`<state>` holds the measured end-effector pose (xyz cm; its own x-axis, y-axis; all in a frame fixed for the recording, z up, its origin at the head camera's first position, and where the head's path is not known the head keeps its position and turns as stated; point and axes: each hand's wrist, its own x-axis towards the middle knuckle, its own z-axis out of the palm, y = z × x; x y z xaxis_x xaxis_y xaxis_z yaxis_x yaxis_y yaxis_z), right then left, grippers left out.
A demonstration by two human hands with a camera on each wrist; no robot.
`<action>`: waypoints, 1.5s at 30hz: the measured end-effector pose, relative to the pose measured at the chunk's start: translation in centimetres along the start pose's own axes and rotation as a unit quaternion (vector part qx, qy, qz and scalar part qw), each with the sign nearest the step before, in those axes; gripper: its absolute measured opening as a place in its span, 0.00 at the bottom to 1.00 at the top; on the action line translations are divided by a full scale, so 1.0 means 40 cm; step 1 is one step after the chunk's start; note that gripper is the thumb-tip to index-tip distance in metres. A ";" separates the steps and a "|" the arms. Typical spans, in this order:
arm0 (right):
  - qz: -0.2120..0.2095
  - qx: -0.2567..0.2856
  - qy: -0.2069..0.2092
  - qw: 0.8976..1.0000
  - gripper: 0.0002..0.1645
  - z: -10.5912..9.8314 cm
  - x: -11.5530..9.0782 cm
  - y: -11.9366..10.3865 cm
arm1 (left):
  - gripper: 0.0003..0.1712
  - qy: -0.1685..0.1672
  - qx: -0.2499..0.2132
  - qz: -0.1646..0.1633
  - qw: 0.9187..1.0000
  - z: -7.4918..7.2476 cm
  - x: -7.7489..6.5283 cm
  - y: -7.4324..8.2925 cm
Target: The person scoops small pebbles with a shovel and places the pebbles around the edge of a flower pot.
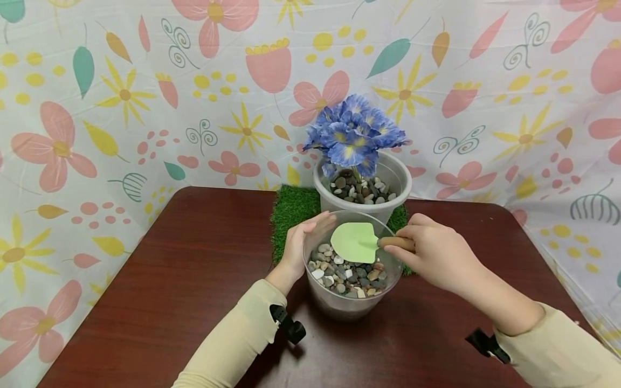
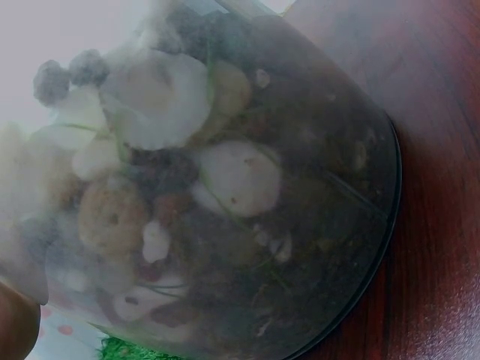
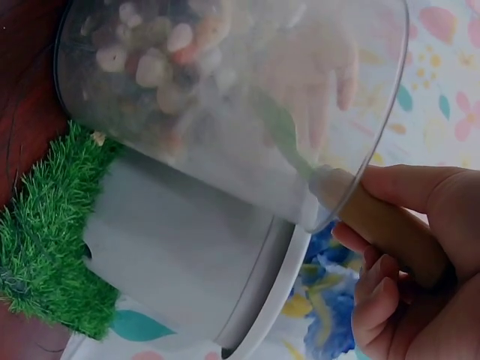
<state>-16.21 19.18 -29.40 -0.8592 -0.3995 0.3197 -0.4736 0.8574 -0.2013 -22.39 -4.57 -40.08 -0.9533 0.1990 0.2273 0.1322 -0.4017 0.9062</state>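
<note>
A clear plastic tub [image 1: 335, 302] of mixed pebbles [image 1: 346, 277] stands on the table. My right hand [image 1: 436, 250] grips the wooden handle [image 1: 398, 244] of a small trowel, its light green blade [image 1: 356, 242] inside the tub over the pebbles. In the right wrist view, fingers and thumb wrap that handle [image 3: 382, 229] at the rim. My left hand [image 1: 298, 245] rests against the tub's left outer wall with fingers stretched out. The left wrist view shows stones [image 2: 240, 176] through the cloudy wall, with only a fingertip [image 2: 15, 326] at the edge.
Right behind the tub stands a white flowerpot [image 1: 335, 202] with blue flowers [image 1: 356, 132] and pebbles, on a green artificial grass mat [image 1: 286, 215]. The dark reddish wooden table [image 1: 160, 302] backs onto a floral-print cloth [image 1: 194, 91].
</note>
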 end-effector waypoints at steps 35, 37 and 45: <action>-0.171 0.001 0.014 0.985 0.04 0.038 -0.017 0.006 | 0.29 -0.001 -0.010 -0.001 1.000 0.011 -0.007 0.002; -0.175 0.006 0.018 0.984 0.05 0.037 -0.021 0.004 | 0.29 -0.002 -0.009 0.005 1.000 0.010 -0.005 0.004; -0.148 0.047 -0.027 0.988 0.05 0.036 -0.020 -0.003 | 0.29 -0.006 -0.001 0.008 1.000 0.001 -0.002 0.005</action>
<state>-15.73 18.93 -30.96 -0.6885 -0.6468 0.3280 -0.7191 0.6676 -0.1930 -22.28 -4.63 -39.91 -0.9477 0.2033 0.2460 0.1466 -0.4075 0.9014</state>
